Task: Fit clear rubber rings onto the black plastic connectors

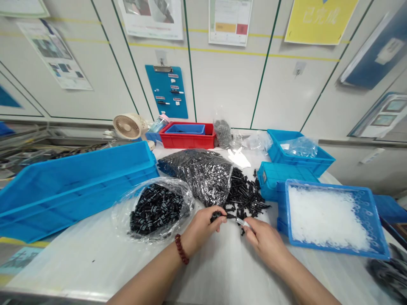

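My left hand (205, 224), with a dark red bead bracelet on its wrist, pinches black parts (216, 216) at the middle of the table. Just to the right, my right hand (262, 237) holds a small white piece (242, 222) between thumb and fingers, pointing toward the left hand. Beyond both hands lies a loose pile of black parts (244, 190), spilling from a large clear bag (203, 169). An open clear bag (159, 207) of black parts with pale rings sits left of my left hand. A blue bin (337, 250) at the right holds many small white translucent pieces.
A long blue bin (79, 182) stands at the left. Behind are a small fan (127, 126), a red bin (187, 142) with a blue tray, and white gloves (239, 158). Two more blue bins, one a closed-looking box (286, 176), stand at the back right.
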A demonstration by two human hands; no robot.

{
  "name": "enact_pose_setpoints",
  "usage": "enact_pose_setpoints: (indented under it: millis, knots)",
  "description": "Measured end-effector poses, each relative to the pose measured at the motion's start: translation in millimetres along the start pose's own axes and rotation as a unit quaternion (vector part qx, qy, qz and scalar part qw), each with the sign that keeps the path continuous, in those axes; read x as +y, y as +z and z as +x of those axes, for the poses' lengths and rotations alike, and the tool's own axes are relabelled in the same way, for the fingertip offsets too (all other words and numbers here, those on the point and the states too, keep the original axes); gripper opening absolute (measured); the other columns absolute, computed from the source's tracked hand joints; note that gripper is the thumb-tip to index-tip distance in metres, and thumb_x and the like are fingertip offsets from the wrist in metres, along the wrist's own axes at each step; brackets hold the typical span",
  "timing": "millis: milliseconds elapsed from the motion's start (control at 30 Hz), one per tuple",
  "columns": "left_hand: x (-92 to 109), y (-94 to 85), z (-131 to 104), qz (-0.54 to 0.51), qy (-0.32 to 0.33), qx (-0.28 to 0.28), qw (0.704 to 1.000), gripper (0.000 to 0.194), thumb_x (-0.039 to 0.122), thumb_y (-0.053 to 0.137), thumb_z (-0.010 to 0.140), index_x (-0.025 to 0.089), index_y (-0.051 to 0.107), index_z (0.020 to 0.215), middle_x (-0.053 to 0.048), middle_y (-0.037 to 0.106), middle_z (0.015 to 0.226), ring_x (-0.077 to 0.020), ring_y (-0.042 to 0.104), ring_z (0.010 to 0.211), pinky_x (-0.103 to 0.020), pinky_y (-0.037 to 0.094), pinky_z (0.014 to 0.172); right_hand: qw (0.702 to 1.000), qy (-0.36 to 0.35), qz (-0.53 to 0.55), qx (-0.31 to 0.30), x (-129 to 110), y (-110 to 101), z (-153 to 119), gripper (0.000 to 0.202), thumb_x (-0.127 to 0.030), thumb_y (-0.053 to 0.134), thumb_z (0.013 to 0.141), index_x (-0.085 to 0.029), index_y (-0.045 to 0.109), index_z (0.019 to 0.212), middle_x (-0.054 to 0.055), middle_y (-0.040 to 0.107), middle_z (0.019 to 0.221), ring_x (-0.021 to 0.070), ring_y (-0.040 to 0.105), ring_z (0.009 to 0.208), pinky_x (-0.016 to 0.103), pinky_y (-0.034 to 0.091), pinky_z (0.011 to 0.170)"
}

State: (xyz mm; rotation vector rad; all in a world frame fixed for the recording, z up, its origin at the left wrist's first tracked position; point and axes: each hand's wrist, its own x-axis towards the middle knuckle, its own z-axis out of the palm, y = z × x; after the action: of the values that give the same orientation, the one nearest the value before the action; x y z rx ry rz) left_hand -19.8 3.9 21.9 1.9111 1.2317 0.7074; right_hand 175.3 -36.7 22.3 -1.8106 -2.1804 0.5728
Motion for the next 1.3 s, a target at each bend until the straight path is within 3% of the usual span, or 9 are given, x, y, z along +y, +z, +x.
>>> enact_pose_setpoints:
  millis: [433,567,900,1133,1300]
  knots:
    - [-7,6.1,-1,-0.011,0.041,-0.074,0.996,0.012,0.013,0.055,0.076,0.015,0.066,0.08,0.003,0.06,0.058,-0.0099,0.054,0.054,-0.018,0.041,0.058,0.997,-0.031,-0.052,-0.052,-5,1,-2,0.017,-0.02,0.041,0.082,-0.02,0.057,0.077,0.001,0.061,0.073,0.0132,0.052,0.067,0.023,0.022,0.056]
    - [-7,7.9,-2,-0.025,0.059,-0.087,0.994,0.011,0.017,0.057,0.078,0.015,0.067,0.082,0.002,0.06,0.056,-0.0102,0.055,0.054,-0.019,0.043,0.06,0.997,-0.034,-0.054,-0.041,-8,4,-3,0.017,-0.02,0.041,0.082,-0.02,0.056,0.074,0.0,0.061,0.07,0.0122,0.051,0.064,0.023,0.02,0.055]
    - [-2,11.8,-6,-0.026,0.075,-0.08,0.994,0.019,0.008,0.053,0.075,0.016,0.067,0.084,0.0,0.065,0.072,-0.0091,0.056,0.053,-0.02,0.047,0.064,0.994,0.03,-0.106,-0.003,-10,8,-4,0.032,-0.04,0.043,0.084,-0.02,0.056,0.063,0.002,0.06,0.062,0.0141,0.053,0.059,0.027,0.013,0.051]
    - [-6,5.2,-2,0.002,0.104,-0.082,0.991,0.018,0.017,0.052,0.081,0.017,0.067,0.091,-0.001,0.061,0.07,-0.0109,0.054,0.057,-0.022,0.045,0.065,0.998,-0.052,-0.01,-0.025,-8,4,-4,0.019,-0.018,0.037,0.082,-0.02,0.055,0.078,0.001,0.06,0.073,0.0139,0.052,0.069,0.023,0.026,0.059]
    - [-6,4.0,-2,-0.012,0.081,-0.072,0.994,0.016,0.018,0.052,0.081,0.016,0.067,0.085,0.0,0.061,0.069,-0.0094,0.052,0.055,-0.021,0.044,0.065,0.998,-0.058,0.001,-0.034,-6,5,-3,0.02,-0.02,0.034,0.084,-0.019,0.053,0.076,0.001,0.057,0.071,0.0143,0.048,0.066,0.023,0.026,0.058]
